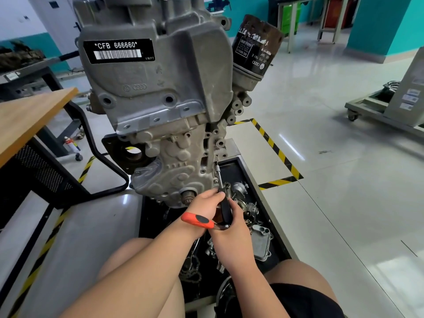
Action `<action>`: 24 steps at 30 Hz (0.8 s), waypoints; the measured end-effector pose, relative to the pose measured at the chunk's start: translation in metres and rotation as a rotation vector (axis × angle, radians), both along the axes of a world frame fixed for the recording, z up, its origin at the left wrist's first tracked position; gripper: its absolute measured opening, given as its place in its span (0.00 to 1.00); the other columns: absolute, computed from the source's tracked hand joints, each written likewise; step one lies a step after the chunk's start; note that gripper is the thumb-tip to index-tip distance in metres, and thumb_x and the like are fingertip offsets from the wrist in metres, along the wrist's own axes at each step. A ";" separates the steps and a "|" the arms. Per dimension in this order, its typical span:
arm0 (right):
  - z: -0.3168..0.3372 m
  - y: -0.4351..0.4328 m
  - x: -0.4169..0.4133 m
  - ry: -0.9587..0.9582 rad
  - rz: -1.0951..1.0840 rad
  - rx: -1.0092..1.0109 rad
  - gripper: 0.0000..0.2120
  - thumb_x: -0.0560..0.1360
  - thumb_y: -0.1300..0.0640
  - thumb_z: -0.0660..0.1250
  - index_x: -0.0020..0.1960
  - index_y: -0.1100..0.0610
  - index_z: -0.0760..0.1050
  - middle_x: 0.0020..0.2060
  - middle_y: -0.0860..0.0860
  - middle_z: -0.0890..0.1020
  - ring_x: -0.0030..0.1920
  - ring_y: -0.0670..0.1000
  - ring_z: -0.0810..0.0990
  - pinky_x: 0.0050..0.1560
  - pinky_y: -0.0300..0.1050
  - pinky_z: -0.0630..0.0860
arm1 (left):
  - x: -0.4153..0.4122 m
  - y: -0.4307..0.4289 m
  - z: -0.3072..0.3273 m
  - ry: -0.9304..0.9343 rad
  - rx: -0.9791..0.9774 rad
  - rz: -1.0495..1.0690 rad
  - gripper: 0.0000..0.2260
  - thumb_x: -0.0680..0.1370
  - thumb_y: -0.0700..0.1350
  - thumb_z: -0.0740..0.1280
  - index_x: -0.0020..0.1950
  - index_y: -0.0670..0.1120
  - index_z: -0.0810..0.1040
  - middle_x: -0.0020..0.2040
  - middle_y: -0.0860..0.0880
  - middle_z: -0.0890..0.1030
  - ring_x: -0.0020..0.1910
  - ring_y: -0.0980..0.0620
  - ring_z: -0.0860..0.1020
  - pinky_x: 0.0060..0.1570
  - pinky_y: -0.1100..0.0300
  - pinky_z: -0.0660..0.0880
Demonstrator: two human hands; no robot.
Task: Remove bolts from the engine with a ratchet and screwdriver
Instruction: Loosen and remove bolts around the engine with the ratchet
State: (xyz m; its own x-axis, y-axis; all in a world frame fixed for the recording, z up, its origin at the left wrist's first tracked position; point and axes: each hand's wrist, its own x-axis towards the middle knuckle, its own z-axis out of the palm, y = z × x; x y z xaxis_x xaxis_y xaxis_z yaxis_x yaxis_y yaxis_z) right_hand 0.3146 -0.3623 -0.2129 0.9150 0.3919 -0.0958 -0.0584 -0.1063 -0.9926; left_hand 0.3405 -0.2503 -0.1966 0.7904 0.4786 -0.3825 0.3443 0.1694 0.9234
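Observation:
The grey engine (pixel 160 106) hangs on its stand in front of me. A screwdriver (pixel 226 208) with a black handle and thin steel shaft (pixel 219 177) points up at a bolt (pixel 215 165) on the engine's lower right edge. My left hand (pixel 203 204) grips the upper end of the black handle. My right hand (pixel 232 222) holds the handle's lower end, where the head of a ratchet (pixel 197 220) with an orange and black handle sits. The ratchet handle sticks out left across my left wrist.
A black tray (pixel 263 198) under the engine holds several loose metal parts, including a flat aluminium housing (pixel 261 244). A black oil filter (pixel 254 44) juts from the engine's upper right. A wooden table (pixel 27 120) stands left. Yellow-black floor tape (pixel 275 150) marks the bay. My knees frame the tray.

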 end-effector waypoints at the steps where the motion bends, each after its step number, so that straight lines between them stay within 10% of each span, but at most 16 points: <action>1: 0.000 -0.002 0.000 -0.013 0.009 -0.016 0.30 0.70 0.52 0.71 0.64 0.34 0.61 0.52 0.31 0.76 0.51 0.27 0.75 0.46 0.22 0.70 | 0.000 -0.001 -0.001 -0.001 0.009 0.006 0.06 0.80 0.41 0.65 0.50 0.50 0.81 0.38 0.53 0.85 0.37 0.56 0.82 0.40 0.62 0.78; 5: -0.005 -0.016 -0.002 -0.048 0.063 -0.054 0.33 0.67 0.52 0.66 0.71 0.38 0.63 0.54 0.41 0.81 0.51 0.42 0.81 0.54 0.42 0.78 | -0.007 -0.011 -0.001 -0.033 0.052 -0.004 0.07 0.80 0.41 0.65 0.56 0.44 0.80 0.41 0.50 0.83 0.41 0.52 0.81 0.45 0.59 0.79; 8: -0.007 -0.025 -0.001 -0.081 0.043 -0.018 0.32 0.68 0.55 0.68 0.69 0.36 0.65 0.53 0.34 0.80 0.52 0.38 0.80 0.51 0.33 0.76 | -0.012 -0.019 0.003 -0.107 0.100 -0.016 0.09 0.80 0.40 0.64 0.45 0.49 0.81 0.32 0.56 0.82 0.33 0.59 0.80 0.29 0.69 0.73; 18: 0.022 -0.011 0.016 -0.067 -0.066 0.086 0.23 0.71 0.52 0.72 0.59 0.33 0.68 0.47 0.20 0.74 0.52 0.26 0.74 0.44 0.20 0.68 | 0.011 -0.014 0.027 -0.180 0.088 0.021 0.09 0.79 0.39 0.66 0.43 0.51 0.83 0.37 0.52 0.82 0.40 0.52 0.79 0.51 0.53 0.76; 24: 0.022 -0.011 0.018 -0.075 -0.084 0.049 0.25 0.71 0.53 0.72 0.63 0.37 0.69 0.50 0.24 0.76 0.52 0.28 0.75 0.44 0.22 0.71 | 0.013 -0.012 0.025 -0.178 0.102 -0.029 0.14 0.79 0.42 0.66 0.37 0.55 0.83 0.34 0.55 0.82 0.35 0.58 0.79 0.39 0.64 0.76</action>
